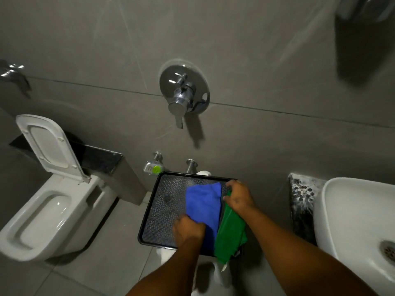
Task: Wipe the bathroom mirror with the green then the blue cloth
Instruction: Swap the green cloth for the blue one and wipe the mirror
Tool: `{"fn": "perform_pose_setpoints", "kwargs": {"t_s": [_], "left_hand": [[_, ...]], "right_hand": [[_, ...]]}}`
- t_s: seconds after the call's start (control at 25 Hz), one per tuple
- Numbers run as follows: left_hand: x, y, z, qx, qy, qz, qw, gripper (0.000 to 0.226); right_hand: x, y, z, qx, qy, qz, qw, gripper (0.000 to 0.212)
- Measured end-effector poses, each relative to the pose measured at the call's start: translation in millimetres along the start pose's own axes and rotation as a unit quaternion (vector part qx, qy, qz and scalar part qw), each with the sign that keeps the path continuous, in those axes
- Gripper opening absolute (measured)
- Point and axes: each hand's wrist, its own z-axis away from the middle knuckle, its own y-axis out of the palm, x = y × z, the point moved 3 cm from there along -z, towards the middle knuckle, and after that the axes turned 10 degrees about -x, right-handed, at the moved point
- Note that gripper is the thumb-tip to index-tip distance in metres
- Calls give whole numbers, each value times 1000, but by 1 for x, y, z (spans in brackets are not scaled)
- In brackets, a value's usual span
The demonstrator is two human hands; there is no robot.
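Observation:
A blue cloth lies on a black patterned tray in the lower middle of the view. Next to it, on the tray's right side, a green cloth hangs partly over the front edge. My left hand grips the near edge of the blue cloth. My right hand rests at the far end of the green cloth, fingers closed on its top edge. No mirror is in view.
The tray sits on a white stool. A white toilet with raised lid stands at left, a white basin at right. A chrome mixer valve sticks out of the grey tiled wall above the tray.

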Motion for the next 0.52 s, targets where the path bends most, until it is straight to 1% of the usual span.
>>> {"fn": "perform_pose_setpoints", "kwargs": {"t_s": [0.04,0.12,0.2,0.24,0.28,0.36,0.44,0.52], "left_hand": [[4,1,-7,7,-24,-12,1000,54],[13,8,-13,35,-62,12,997,59],[19,15,-17,34,-75,18,996,51],[22,17,-22,30,-78,25,996,44],[24,19,-27,32,-79,41,996,35],[24,20,-33,45,-85,104,990,18],[16,15,-29,73,-108,210,969,15],[-9,1,-22,93,-101,291,947,20]], "right_hand": [[13,11,-6,29,-36,7,999,51],[26,40,-10,105,-67,19,992,65],[26,65,-12,147,-73,61,985,80],[23,74,-12,150,-69,75,983,84],[20,82,-13,148,-62,74,984,83],[22,86,-10,144,-29,34,989,71],[31,71,-9,128,-6,-10,992,61],[51,37,-16,101,-23,-50,993,58]]}}
